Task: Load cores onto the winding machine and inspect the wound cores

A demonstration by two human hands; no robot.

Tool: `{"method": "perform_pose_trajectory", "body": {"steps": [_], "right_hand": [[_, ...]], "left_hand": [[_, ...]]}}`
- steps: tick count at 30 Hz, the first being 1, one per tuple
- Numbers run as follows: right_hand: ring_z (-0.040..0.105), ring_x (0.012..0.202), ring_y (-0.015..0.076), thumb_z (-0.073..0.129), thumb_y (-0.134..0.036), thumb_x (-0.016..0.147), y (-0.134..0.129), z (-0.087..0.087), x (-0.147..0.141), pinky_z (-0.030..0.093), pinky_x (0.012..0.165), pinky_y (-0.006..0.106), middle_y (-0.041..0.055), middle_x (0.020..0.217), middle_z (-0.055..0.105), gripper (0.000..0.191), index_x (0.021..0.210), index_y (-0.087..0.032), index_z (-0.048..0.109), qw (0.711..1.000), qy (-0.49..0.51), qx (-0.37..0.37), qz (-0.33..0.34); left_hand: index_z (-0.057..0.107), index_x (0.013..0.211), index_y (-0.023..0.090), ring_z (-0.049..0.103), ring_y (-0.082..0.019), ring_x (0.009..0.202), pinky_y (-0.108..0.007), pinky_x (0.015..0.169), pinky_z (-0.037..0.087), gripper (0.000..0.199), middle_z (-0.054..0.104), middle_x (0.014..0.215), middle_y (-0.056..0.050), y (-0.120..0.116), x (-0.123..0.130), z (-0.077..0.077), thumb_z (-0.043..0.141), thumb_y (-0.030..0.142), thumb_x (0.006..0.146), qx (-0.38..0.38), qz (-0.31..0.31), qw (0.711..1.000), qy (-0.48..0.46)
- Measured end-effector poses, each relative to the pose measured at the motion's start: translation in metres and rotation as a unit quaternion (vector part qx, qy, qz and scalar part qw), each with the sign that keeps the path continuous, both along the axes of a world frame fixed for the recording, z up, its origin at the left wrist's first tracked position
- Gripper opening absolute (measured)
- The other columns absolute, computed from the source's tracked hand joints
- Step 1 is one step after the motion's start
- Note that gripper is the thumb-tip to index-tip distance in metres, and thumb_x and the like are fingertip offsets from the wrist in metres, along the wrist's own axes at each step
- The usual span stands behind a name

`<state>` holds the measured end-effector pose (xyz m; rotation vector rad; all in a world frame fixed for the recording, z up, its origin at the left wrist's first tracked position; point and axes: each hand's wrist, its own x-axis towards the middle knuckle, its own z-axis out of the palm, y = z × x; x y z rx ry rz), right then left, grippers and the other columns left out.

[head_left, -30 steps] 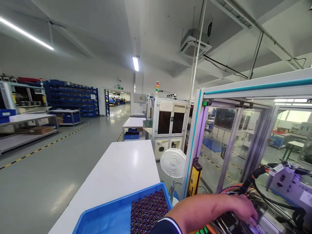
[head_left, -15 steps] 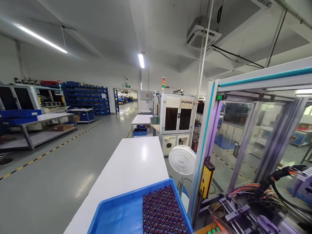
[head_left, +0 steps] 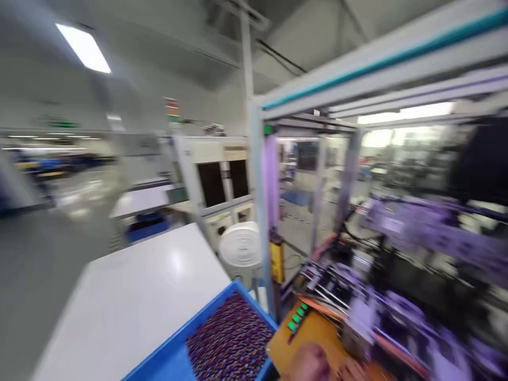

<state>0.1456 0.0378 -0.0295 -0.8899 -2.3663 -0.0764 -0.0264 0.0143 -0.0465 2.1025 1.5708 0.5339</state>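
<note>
Orange panel [head_left: 313, 330] at the bottom of the view, blurred by camera motion, carried a short row of green buttons [head_left: 297, 319] near its upper left corner. A hand [head_left: 317, 365] showed only as a smeared, rounded shape at the lower edge, lying over the near part of that panel; which hand it was could not be told, nor how far its fingers were spread or whether it held anything. The green buttons sat just above and left of the hand, apart from it.

Blue tray [head_left: 198, 338] stood immediately left of the orange panel, its right corner close against the panel's edge. It held a dense layer of small dark purple-red parts [head_left: 232, 344], heaped toward the right end. The tray rested on a long white table [head_left: 130, 301] that ran away to the left.

Beyond the tray a white round fan [head_left: 240, 246] stood beside a pale upright frame post [head_left: 257, 211] with a yellow box [head_left: 277, 262] fixed low on it. Right of the post, inside the framed enclosure, lay dark rails and purple-tinted machine parts [head_left: 397, 307], all too smeared to make out. A cabinet with dark windows [head_left: 220, 182] stood further back, with a coloured signal stack [head_left: 172, 110] above it.
</note>
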Motion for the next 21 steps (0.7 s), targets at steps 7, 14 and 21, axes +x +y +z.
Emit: {"method": "perform_pose_trajectory", "body": {"steps": [7,14,21], "right_hand": [[0.063,0.098,0.0202,0.063,-0.02,0.093,-0.042,0.011,0.112,0.056,0.088,0.034,0.0076,0.107,0.068,0.008,0.099,-0.017,0.068,0.992,-0.04,-0.029,-0.118],[0.06,0.109,0.03,0.05,-0.019,0.099,-0.03,0.088,0.32,0.048,0.098,0.052,0.0189,0.113,0.066,0.022,0.106,-0.009,0.069,0.947,-0.062,-0.017,-0.313],[0.063,0.098,0.0211,0.066,-0.035,0.096,0.007,0.1,0.384,0.054,0.089,0.042,0.0071,0.107,0.066,0.021,0.098,-0.014,0.066,0.894,-0.121,-0.164,-0.398]], "left_hand": [[0.069,0.094,0.019,0.066,-0.026,0.109,-0.043,0.098,0.054,0.02,0.07,0.115,-0.012,0.025,0.024,-0.025,0.053,0.011,0.087,0.007,-0.102,0.994,0.051],[0.067,0.098,0.018,0.07,-0.021,0.099,-0.035,0.088,0.058,0.018,0.073,0.104,-0.01,0.069,0.09,0.103,0.053,0.029,0.094,0.263,-0.3,0.917,0.021],[0.067,0.112,0.018,0.057,-0.029,0.123,-0.046,0.103,0.052,0.032,0.068,0.121,-0.013,0.15,0.259,0.139,0.072,0.024,0.08,0.229,-0.366,0.895,0.113]]}}
